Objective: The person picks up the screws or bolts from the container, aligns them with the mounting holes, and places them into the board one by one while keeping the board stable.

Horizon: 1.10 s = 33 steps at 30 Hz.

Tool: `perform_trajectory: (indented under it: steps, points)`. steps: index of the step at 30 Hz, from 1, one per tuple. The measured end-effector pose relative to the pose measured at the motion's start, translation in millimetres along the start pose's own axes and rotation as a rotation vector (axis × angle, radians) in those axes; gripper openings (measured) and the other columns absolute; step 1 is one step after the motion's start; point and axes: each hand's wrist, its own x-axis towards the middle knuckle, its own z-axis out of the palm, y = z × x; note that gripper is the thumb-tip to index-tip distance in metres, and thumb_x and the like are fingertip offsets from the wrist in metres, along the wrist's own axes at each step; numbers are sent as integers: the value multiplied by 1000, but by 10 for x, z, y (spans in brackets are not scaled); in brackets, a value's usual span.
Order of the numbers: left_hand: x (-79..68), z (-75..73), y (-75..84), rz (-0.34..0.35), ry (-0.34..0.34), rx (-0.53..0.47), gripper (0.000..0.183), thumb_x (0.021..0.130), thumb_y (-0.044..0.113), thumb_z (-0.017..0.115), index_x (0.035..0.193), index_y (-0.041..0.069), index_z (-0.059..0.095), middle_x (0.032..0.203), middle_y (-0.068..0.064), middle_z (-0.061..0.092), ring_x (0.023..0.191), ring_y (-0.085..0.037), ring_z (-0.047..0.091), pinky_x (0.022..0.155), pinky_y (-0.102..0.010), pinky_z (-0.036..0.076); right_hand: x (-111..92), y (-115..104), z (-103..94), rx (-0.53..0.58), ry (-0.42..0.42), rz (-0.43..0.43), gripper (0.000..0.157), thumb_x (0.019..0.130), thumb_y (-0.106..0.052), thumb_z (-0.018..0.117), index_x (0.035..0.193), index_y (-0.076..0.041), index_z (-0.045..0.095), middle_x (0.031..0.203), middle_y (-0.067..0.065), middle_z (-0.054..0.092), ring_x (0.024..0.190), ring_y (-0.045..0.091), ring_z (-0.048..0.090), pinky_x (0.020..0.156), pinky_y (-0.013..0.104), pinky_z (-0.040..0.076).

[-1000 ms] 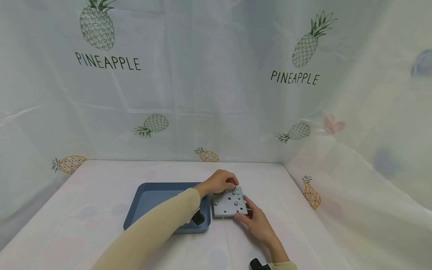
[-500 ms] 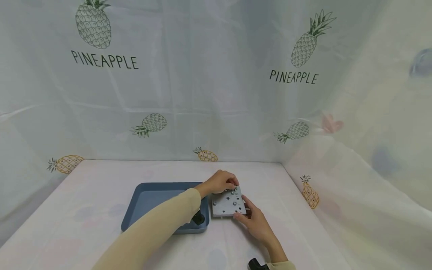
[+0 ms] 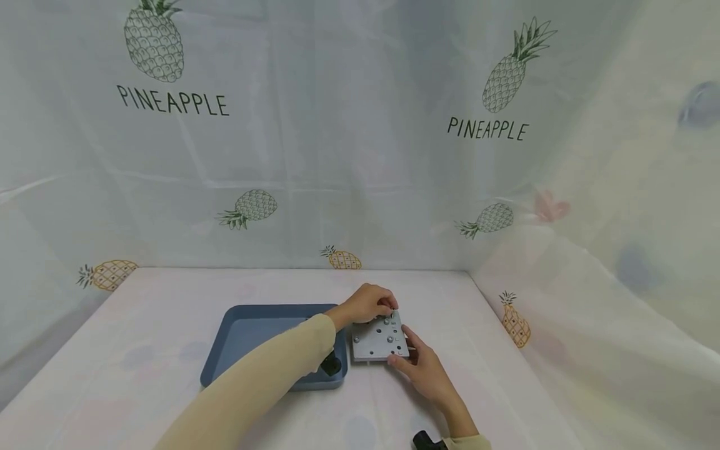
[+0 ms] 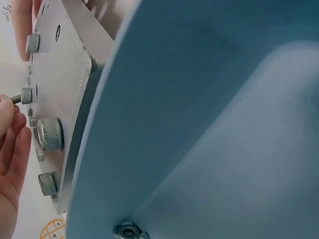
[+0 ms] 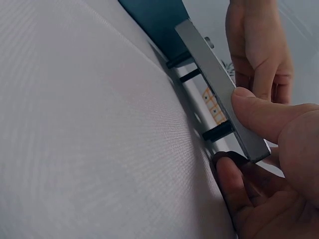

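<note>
A square silver metal plate [image 3: 371, 344] with holes and several socket-head screws lies right of the tray. My left hand [image 3: 368, 303] reaches over its far right corner. In the left wrist view its fingertips pinch a thin hex key [image 4: 16, 99], whose end meets the head of a socket screw [image 4: 26, 95]. My right hand [image 3: 424, 372] grips the plate's near right corner, thumb on top and fingers underneath. From the right wrist view, dark screw shanks [image 5: 219, 130] stick out below the plate, holding it off the cloth.
A blue tray [image 3: 253, 331] stands left of the plate, under my left forearm. Loose metal hardware [image 4: 128, 231] lies in it. A pale cloth [image 3: 169, 312] covers the table, and a pineapple-print curtain [image 3: 360, 125] hangs behind and at the sides.
The head view has shifted slightly, so the tray and plate sit a little further left in it. Both hands keep nearly the same places on the plate.
</note>
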Motion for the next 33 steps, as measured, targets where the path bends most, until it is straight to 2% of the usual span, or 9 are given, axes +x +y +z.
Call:
perform_trajectory:
  steps: [7, 21, 27, 33]
  points:
    - [13, 16, -26, -5, 8, 15, 12, 103, 7, 70, 111, 9, 78, 97, 2, 74, 86, -8, 61, 86, -26, 52, 15, -23, -5, -17, 4, 1, 89, 94, -32, 84, 163, -2, 38, 136, 15, 67, 114, 21, 68, 95, 36, 56]
    - [-1, 74, -87, -26, 2, 56, 12, 102, 9, 71, 108, 14, 80, 94, 7, 74, 85, -5, 60, 86, -25, 52, -3, -5, 17, -12, -5, 5, 86, 93, -32, 84, 161, -2, 41, 137, 16, 67, 111, 21, 69, 93, 36, 57]
    - [-57, -48, -120, -9, 4, 59, 15, 103, 9, 71, 115, 11, 79, 101, 3, 76, 91, -8, 66, 89, -28, 55, -5, 7, 16, -10, -7, 6, 87, 94, -33, 84, 162, -2, 40, 137, 15, 67, 110, 19, 68, 93, 35, 57]
    - [-176, -331, -217, 38, 22, 57, 18, 102, 6, 70, 119, 9, 77, 107, -2, 77, 99, -14, 70, 90, -32, 58, -11, -4, -4, -33, 8, 13, 87, 93, -35, 84, 162, -4, 41, 136, 13, 67, 110, 18, 67, 94, 34, 57]
